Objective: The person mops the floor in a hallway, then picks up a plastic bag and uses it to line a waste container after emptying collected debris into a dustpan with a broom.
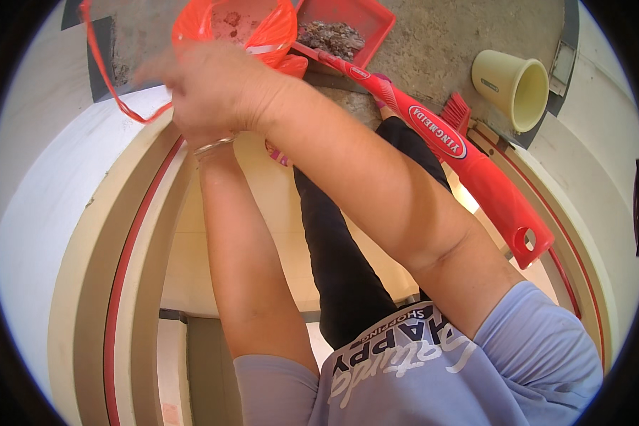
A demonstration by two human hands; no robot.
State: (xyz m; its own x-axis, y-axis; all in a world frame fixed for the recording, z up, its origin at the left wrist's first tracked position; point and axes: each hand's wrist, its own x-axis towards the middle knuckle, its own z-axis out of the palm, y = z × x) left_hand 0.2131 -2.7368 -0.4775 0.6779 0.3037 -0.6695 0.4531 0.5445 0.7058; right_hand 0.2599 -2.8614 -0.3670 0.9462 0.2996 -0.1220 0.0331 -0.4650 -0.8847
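Observation:
My right hand (226, 80), blurred by motion, crosses over my left hand (194, 122), which wears a bracelet at the wrist. A thin red plastic strip (109, 88) curves up from beside them towards the top edge. Just beyond the hands, a red plastic bag (279, 32) sits around a container with a stained, pale inside (237, 21). My fingers are largely hidden or blurred, so their grip is unclear. A red dustpan (378, 21) holds a heap of grey-brown debris (333, 38), right of the bag.
A long red handle (484, 175) slants from the dustpan past my right arm. Near it are red brush bristles (455, 109) and a pale yellow bin (498, 74) tipped on its side. My feet stand by a tiled step; curved walls with red trim (138, 234) rise at both sides.

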